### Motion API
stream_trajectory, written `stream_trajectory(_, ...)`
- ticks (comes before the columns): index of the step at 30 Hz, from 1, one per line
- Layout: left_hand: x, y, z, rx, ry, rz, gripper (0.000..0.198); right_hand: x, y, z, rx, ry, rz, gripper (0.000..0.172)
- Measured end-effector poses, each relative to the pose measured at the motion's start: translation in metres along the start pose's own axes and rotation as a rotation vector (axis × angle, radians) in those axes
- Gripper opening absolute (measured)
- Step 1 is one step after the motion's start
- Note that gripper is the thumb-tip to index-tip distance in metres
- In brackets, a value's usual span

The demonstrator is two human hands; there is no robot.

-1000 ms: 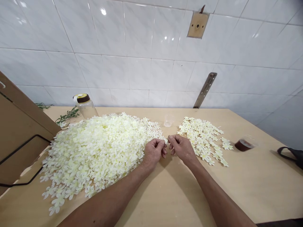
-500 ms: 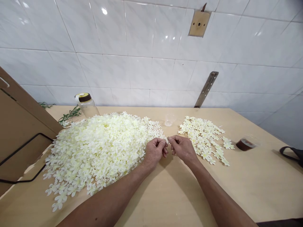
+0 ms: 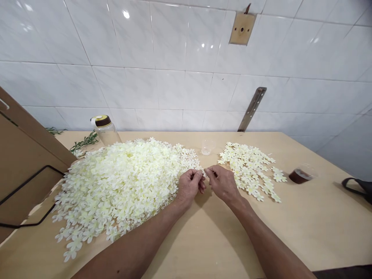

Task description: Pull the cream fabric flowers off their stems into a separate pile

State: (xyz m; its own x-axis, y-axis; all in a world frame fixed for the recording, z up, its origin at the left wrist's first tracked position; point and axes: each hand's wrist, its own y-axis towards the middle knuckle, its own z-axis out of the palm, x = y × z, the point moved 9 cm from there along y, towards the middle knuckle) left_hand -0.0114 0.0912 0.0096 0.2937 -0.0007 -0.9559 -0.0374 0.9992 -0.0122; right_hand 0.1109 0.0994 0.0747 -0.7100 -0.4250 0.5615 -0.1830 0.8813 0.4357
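And here at the centre of the frame, the two bare hands come almost tip to tip. The left hand [image 3: 189,185] has thumb and forefinger pinched narrow on a small whitish piece [image 3: 204,172], too tiny to make out clearly. Opposite, the right hand [image 3: 223,182] has thumb and forefinger drawn together right beside it; whether they grip it too, I cannot tell.

Left of centre, what a spread: a big, deep heap of creamy white, yellow-tinged blossoms [image 3: 124,182], with the left hand against its right edge! Right of centre, a smaller, flatter scatter of matching cream blossoms [image 3: 250,166], just beyond the right hand. All on a pale, wood-look tabletop [image 3: 203,244].

Between the two groups, a small clear plastic cup [image 3: 206,148] stands above the hands in the frame. Over at the right, a clear cup of dark brown liquid [image 3: 300,176]; towards the left, a clear bottle with a brown-and-yellow lid [image 3: 108,133] behind the heap, thin green sprigs [image 3: 86,141] beside it, and brown cardboard [image 3: 26,147] at the left edge.
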Motion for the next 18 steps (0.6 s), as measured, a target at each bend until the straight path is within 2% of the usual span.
stream_trajectory(2,-0.001,0.000,-0.001,-0.017,0.006,0.013,0.028,0.006,-0.001,-0.001,-0.023,-0.047,-0.055,0.034)
stream_trajectory(4,-0.002,0.000,-0.003,-0.030,0.016,0.030,0.028,0.006,-0.001,0.001,-0.013,-0.060,-0.036,0.036)
stream_trajectory(7,-0.003,0.000,-0.005,-0.035,0.024,0.045,0.029,-0.003,-0.002,0.007,0.048,0.003,0.085,0.038)
stream_trajectory(13,-0.002,-0.001,-0.002,-0.007,0.046,0.050,0.030,-0.021,-0.006,0.015,0.123,0.271,0.321,0.041)
stream_trajectory(18,0.000,-0.001,-0.001,-0.004,0.012,0.021,0.028,-0.023,-0.006,0.012,0.099,0.263,0.349,0.037)
